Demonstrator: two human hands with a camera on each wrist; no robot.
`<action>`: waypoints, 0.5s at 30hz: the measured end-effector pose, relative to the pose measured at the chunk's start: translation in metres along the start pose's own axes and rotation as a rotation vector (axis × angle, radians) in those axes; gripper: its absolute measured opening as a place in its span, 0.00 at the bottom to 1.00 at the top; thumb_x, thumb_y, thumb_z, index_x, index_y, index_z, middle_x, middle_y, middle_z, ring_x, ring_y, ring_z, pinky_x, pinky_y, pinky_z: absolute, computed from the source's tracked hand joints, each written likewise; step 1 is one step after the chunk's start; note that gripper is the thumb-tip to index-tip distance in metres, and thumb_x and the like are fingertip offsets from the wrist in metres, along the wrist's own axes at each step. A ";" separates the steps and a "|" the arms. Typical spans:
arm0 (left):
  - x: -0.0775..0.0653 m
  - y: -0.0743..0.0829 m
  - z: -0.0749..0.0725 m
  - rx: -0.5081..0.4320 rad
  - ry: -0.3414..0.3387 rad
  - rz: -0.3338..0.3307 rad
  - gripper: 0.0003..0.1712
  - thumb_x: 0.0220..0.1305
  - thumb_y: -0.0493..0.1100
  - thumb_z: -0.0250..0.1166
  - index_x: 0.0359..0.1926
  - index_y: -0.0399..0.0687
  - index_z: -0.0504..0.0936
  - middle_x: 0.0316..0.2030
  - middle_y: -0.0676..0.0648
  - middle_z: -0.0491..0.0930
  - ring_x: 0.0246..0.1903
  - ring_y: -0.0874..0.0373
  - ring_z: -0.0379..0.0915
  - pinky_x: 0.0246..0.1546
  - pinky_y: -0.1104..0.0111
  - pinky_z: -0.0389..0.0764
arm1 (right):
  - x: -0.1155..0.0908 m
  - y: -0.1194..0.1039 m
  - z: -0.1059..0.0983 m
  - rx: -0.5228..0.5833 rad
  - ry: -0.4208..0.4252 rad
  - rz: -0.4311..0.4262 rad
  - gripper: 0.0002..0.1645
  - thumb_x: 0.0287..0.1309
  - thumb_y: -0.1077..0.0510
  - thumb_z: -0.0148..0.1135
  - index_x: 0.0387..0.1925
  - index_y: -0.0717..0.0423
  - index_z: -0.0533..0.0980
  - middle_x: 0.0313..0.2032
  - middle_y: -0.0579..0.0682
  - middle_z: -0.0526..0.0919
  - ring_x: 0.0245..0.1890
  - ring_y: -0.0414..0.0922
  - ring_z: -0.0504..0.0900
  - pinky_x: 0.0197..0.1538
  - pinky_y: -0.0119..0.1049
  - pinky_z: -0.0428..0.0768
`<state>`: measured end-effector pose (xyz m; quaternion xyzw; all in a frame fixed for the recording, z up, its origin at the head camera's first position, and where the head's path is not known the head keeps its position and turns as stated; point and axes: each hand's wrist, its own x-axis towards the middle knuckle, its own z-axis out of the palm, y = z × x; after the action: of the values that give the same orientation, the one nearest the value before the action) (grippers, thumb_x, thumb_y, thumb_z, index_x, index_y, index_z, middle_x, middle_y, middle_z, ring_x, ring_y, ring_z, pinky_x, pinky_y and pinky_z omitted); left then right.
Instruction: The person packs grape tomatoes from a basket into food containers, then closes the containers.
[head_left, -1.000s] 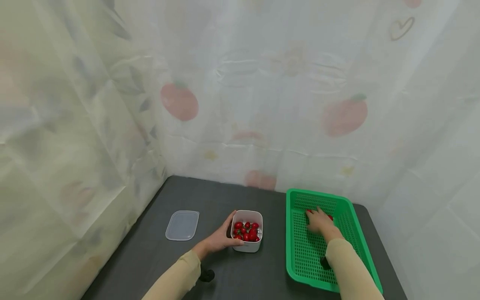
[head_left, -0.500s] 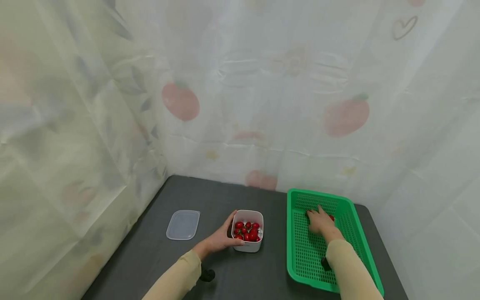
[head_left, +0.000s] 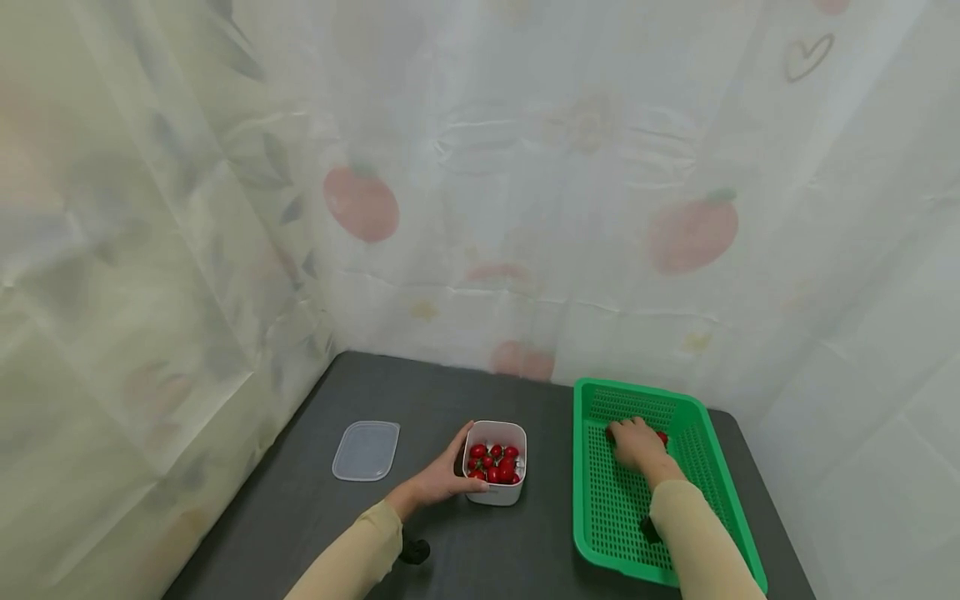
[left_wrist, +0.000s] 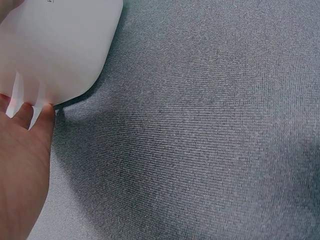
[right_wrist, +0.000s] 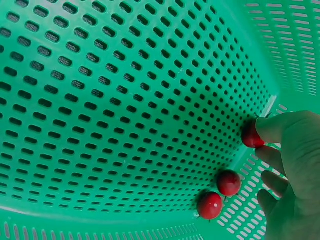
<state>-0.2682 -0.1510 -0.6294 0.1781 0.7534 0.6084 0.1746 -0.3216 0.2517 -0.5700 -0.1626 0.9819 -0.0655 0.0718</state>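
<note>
In the head view my left hand (head_left: 437, 482) holds a small white square container (head_left: 497, 496), thumb on its near side and fingers along its left. Several cherry tomatoes (head_left: 506, 470) lie inside it. The left wrist view shows fingertips against the container's pale wall (left_wrist: 65, 50). Over on the right, my right hand (head_left: 637, 444) reaches down into a green perforated basket (head_left: 602, 517). Its thumb and forefinger pinch one cherry tomato (right_wrist: 251, 134) in the right wrist view. Two more tomatoes, a nearer one (right_wrist: 209, 205) and another (right_wrist: 229, 183), lie by the basket wall below that hand.
A translucent square lid (head_left: 366, 451) lies flat on the dark grey table (head_left: 442, 387), left of the container. The basket's raised rim (head_left: 637, 386) stands around the right hand. Printed curtains (head_left: 480, 200) hang behind the table and along both sides.
The right hand's fingers, more spread before, have drawn in around a tomato and shifted slightly left within the basket. The left hand and container stay in place.
</note>
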 end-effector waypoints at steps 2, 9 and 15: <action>0.000 0.000 0.000 -0.002 0.000 0.002 0.66 0.61 0.46 0.76 0.83 0.58 0.35 0.78 0.41 0.46 0.74 0.38 0.48 0.68 0.45 0.64 | 0.001 -0.002 -0.001 -0.007 -0.012 0.004 0.21 0.71 0.66 0.54 0.62 0.66 0.75 0.60 0.70 0.76 0.63 0.71 0.69 0.60 0.65 0.70; 0.000 0.000 0.001 -0.019 -0.010 0.005 0.66 0.61 0.46 0.76 0.83 0.56 0.34 0.78 0.41 0.46 0.73 0.39 0.49 0.67 0.47 0.66 | 0.003 -0.006 -0.003 -0.022 -0.043 0.026 0.21 0.70 0.65 0.57 0.63 0.64 0.76 0.60 0.70 0.75 0.62 0.71 0.68 0.59 0.66 0.71; 0.000 -0.001 0.000 -0.022 -0.024 0.012 0.67 0.62 0.46 0.76 0.82 0.50 0.32 0.78 0.40 0.46 0.73 0.38 0.50 0.66 0.47 0.67 | 0.002 -0.008 -0.004 -0.034 -0.033 -0.008 0.17 0.71 0.66 0.56 0.58 0.62 0.78 0.55 0.68 0.77 0.59 0.69 0.72 0.56 0.65 0.73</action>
<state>-0.2684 -0.1513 -0.6298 0.1878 0.7434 0.6156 0.1819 -0.3217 0.2438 -0.5653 -0.1688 0.9809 -0.0464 0.0848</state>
